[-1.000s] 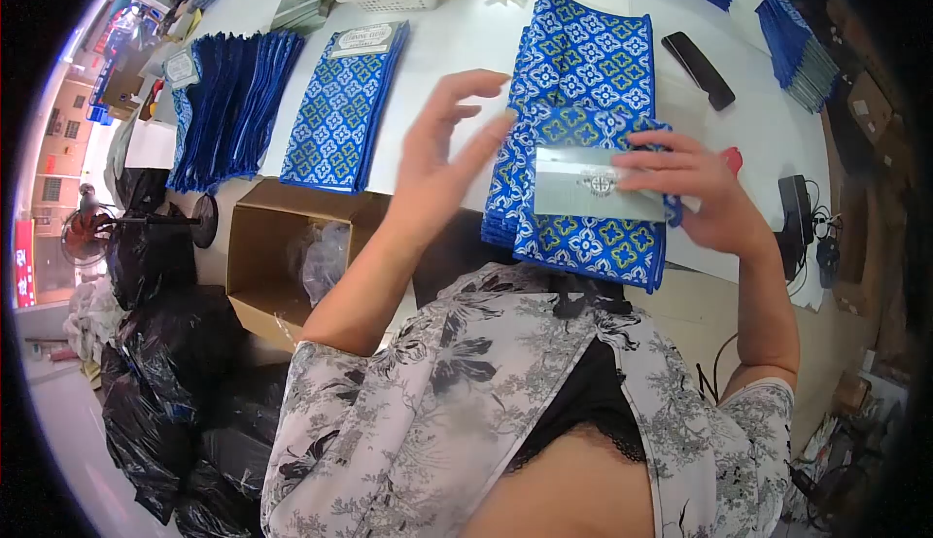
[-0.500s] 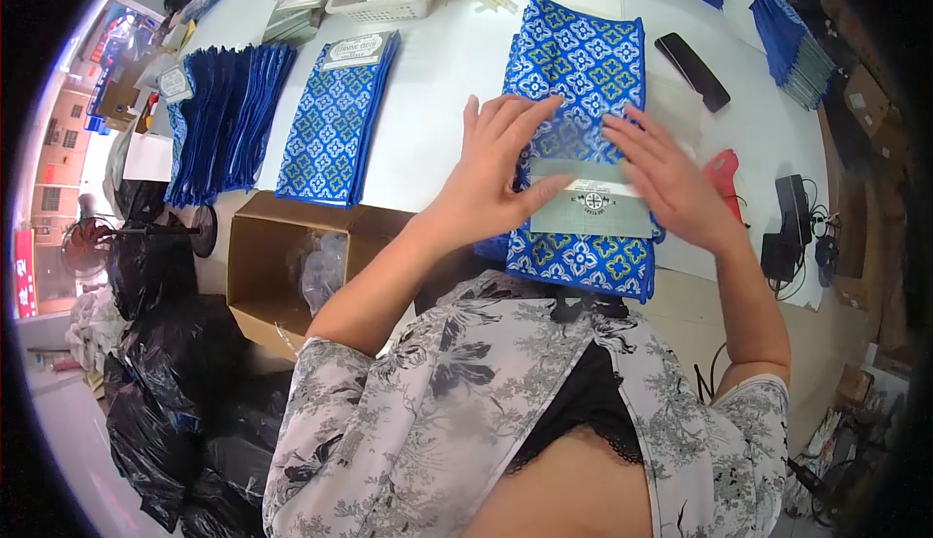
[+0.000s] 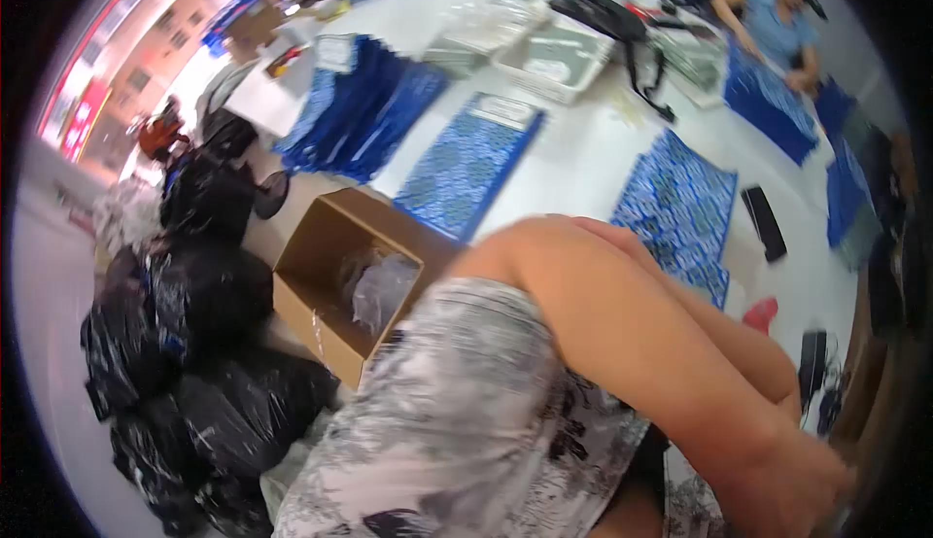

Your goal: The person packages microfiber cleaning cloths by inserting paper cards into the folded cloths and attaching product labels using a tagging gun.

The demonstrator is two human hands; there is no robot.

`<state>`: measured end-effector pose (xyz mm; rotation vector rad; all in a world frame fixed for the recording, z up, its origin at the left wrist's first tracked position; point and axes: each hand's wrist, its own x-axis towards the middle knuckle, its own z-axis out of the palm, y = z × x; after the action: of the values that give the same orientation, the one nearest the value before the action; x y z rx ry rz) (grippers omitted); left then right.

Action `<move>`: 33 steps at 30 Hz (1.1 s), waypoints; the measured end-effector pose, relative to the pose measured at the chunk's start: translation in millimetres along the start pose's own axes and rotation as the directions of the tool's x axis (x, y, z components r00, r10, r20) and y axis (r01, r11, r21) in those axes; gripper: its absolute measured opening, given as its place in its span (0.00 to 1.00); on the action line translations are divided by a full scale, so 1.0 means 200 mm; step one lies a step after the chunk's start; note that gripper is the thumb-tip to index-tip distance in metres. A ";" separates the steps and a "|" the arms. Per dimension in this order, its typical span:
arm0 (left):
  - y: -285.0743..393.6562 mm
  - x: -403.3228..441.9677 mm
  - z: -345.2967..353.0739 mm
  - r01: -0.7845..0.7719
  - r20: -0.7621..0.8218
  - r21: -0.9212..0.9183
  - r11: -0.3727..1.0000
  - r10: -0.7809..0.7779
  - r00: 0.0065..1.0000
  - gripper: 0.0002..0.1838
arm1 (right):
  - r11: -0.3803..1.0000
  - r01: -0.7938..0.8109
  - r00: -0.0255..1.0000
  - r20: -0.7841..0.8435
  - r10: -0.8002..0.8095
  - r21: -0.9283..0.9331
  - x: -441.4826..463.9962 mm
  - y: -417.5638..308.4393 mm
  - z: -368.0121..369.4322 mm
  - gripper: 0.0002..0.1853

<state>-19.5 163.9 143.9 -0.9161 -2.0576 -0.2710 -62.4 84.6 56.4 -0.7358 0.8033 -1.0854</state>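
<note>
My left arm crosses my body to the lower right, and my left hand [image 3: 802, 485] is beside my right elbow, blurred, its fingers unclear. Behind that arm, my right forearm reaches up and left; a small part of my right hand [image 3: 607, 232] shows, its fingers hidden. The blue patterned cloths [image 3: 675, 203] lie on the white table just beyond my arms, their near part covered. No green-grey card band can be seen on them. A flat stack of banded cloths [image 3: 466, 173] lies to their left.
Folded blue cloths [image 3: 364, 115] stand in a row at left. A white basket [image 3: 554, 81] holds cards. A black object [image 3: 763, 222] lies at right. An open carton [image 3: 340, 276] and black bags [image 3: 209, 295] are below left. A co-worker [image 3: 777, 18] handles blue cloths at back right.
Both my hands have left the cloth and card band. My left arm has swung across my right arm. The view has turned, bringing the co-worker in, and is blurred.
</note>
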 end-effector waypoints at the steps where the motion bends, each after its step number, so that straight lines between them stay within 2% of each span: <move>1: 0.01 0.00 -0.01 -0.003 0.007 0.014 1.000 0.003 1.000 0.10 | 1.000 -0.017 1.000 0.013 0.017 -0.010 0.03 0.03 0.03 0.23; 13: 0.20 0.05 -0.05 0.018 0.062 0.145 0.989 -0.027 0.998 0.09 | 0.972 -0.028 1.000 0.004 0.030 -0.233 0.07 0.18 0.16 0.23; 25: 0.29 0.08 -0.04 0.018 0.016 0.155 0.988 -0.020 1.000 0.08 | 0.955 -0.005 0.999 -0.045 -0.009 -0.297 0.02 0.23 0.16 0.23; 33: 0.30 0.16 0.00 -0.023 0.044 0.161 0.987 0.016 0.999 0.08 | 0.950 -0.015 0.998 -0.062 -0.004 -0.312 0.00 0.27 0.15 0.23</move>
<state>10.7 222.3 161.1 -0.8482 -2.0745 -0.0739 -11.3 103.6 27.1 -0.9687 1.0451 -0.9901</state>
